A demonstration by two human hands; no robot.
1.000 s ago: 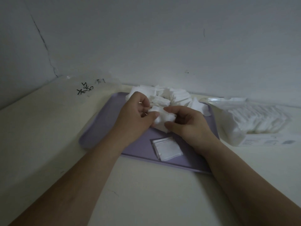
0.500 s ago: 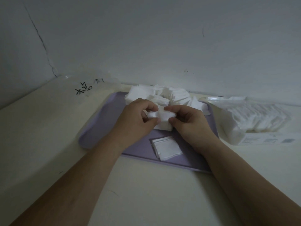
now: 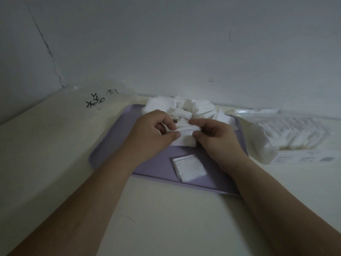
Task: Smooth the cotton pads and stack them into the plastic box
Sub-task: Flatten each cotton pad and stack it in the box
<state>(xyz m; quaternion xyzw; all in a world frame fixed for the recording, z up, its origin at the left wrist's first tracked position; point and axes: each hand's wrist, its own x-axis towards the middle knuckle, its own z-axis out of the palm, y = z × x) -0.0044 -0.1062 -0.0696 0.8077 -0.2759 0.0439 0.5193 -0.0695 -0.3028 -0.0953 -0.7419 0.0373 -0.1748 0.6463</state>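
Your forearms are spanning the near part of the cream desk; its surface is looking matte with a few faint marks, and the light is running dim. A purple tray is lying flat on the desk. On its near part a small stack of square pads is sitting flat, edges roughly squared, apart from both hands.

Just past it, your left hand and right hand are meeting over the tray's middle. Both grips are clamped on one crumpled cotton pad, thumb and curled fingers pinching it on each side. Can't tell if its lower edge is touching the tray.

Behind the hands a loose pile of pads is heaping along the tray's far edge. The plastic box is sitting on the desk just beside the tray's right edge, with a row of pads standing on edge inside. Far left, a clear plastic bag with black handwriting is lying near the desk's back corner.

The desk is butting against a plain grey-white wall. A thin dark crack is running down the left side toward the corner.
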